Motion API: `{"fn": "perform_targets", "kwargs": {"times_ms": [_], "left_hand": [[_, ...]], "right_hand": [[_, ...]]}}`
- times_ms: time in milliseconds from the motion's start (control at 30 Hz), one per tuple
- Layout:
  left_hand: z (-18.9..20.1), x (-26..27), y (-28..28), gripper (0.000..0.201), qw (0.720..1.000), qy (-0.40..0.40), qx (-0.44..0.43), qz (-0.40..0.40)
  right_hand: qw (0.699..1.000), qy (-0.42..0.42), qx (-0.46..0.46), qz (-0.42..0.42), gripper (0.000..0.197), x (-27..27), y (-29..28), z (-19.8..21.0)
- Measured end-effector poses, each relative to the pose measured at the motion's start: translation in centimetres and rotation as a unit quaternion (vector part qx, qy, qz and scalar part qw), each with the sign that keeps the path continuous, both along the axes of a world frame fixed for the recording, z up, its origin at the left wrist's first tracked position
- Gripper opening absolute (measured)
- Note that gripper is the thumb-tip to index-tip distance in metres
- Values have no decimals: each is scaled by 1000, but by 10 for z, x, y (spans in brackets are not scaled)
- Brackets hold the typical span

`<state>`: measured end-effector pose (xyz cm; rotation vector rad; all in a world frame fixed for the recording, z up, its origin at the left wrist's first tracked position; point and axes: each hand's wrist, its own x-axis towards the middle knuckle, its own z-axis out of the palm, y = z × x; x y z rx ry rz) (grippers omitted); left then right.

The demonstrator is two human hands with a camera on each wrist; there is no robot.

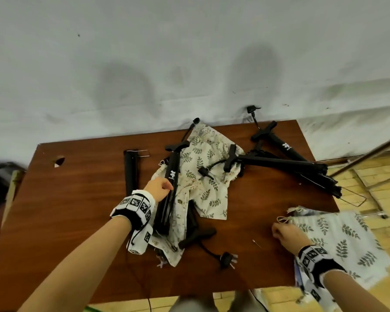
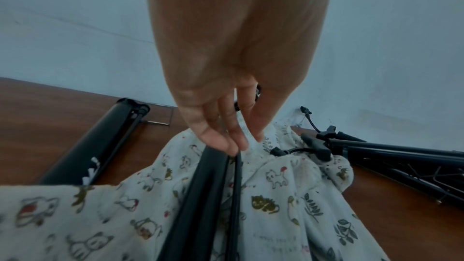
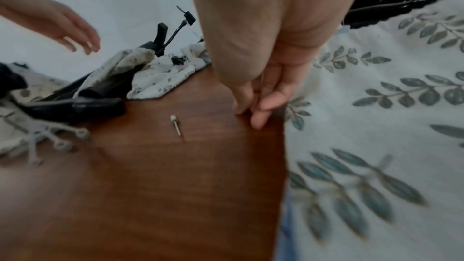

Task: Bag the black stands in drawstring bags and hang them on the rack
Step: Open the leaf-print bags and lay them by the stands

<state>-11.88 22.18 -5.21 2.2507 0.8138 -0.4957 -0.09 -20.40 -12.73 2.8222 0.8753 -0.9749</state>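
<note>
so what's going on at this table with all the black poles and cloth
A person is packing folded black stands into patterned drawstring bags. Their left hand reaches onto one stand lying on the heap of bags mid-table; whether it grips yet is unclear. Their right hand pinches the edge of a leaf-print bag hanging over the wooden table's right edge. More stands lie unbagged at the far right. Nothing looks bagged yet.

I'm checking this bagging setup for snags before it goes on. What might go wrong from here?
1. The stand under the left hand lies across a heap of printed bags; lifting it may drag cloth along.
2. The leaf-print bag at the right hand overhangs the table edge and might slide off.
3. The stands at the far right are tangled and could snag.
</note>
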Motion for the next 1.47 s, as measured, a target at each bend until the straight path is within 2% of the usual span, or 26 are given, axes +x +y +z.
{"fn": "perform_targets", "kwargs": {"times_ms": [100, 200, 267, 367, 434, 500, 567, 600, 701, 734, 801, 867, 901, 934, 967, 1001, 1034, 1067, 1168, 1234, 1301, 1401, 1434, 1468], "left_hand": [[-3, -3, 11, 24, 999, -14, 18, 37], [-2, 2, 14, 25, 999, 3, 35, 21], [-3, 5, 12, 43, 1000, 4, 21, 21], [-11, 14, 6, 89, 999, 12, -25, 27], [-17, 15, -2, 105, 998, 54, -7, 22], [-29, 15, -8, 117, 997, 60, -22, 48], [-36, 17, -9, 115, 996, 55, -25, 61], [-35, 18, -8, 108, 995, 54, -29, 74], [-27, 22, 7, 85, 993, 56, -73, 72], [-29, 23, 14, 83, 993, 36, -87, 68], [-32, 24, 27, 90, 989, -14, -123, 74], [-36, 26, 41, 90, 978, -9, -182, 103], [-35, 26, 48, 95, 969, 3, -213, 127], [-32, 25, 54, 103, 960, 8, -239, 146], [-32, 25, 62, 106, 955, 0, -252, 157], [-33, 25, 69, 103, 954, -19, -252, 163], [-34, 25, 76, 100, 954, -34, -242, 172], [-30, 23, 81, 99, 957, -40, -230, 173], [-22, 19, 95, 99, 966, -51, -189, 166], [-20, 18, 100, 97, 965, -52, -193, 168], [-29, 16, 102, 95, 965, -27, -203, 161], [-49, 17, 97, 97, 973, 23, -192, 126], [-58, 18, 95, 91, 975, 41, -186, 116], [-67, 21, 91, 84, 977, 58, -178, 103]], "right_hand": [[999, 3, 6, -44, 15, 0, 20, 13], [993, 17, 54, -103, 21, 0, 47, 32], [985, 30, 120, -119, 24, -3, 73, 53], [961, 52, 216, -162, 13, -9, 118, 82], [943, 74, 256, -201, 16, -9, 147, 89], [907, 142, 300, -259, 24, -8, 176, 91], [847, 221, 355, -329, 28, -8, 202, 88], [828, 238, 361, -357, 28, -9, 213, 86], [820, 238, 308, -420, 30, -6, 244, 66], [822, 240, 279, -434, 30, -5, 253, 62], [851, 241, 205, -420, 31, -5, 266, 52], [864, 264, 146, -404, 50, -9, 275, 42], [861, 266, 151, -407, 57, -12, 278, 35], [857, 252, 179, -413, 53, -16, 282, 30], [850, 224, 228, -418, 38, -19, 286, 24], [842, 201, 270, -422, 33, -22, 290, 26], [831, 184, 311, -423, 39, -22, 295, 31], [807, 192, 348, -437, 40, -20, 299, 44], [692, 279, 486, -455, 26, -9, 299, 105], [656, 304, 550, -418, 21, 1, 289, 158], [655, 279, 597, -371, 31, 9, 269, 208], [648, 254, 651, -304, 28, 20, 233, 260], [653, 250, 654, -287, 33, 22, 222, 271], [672, 228, 647, -279, 42, 23, 211, 275]]}}
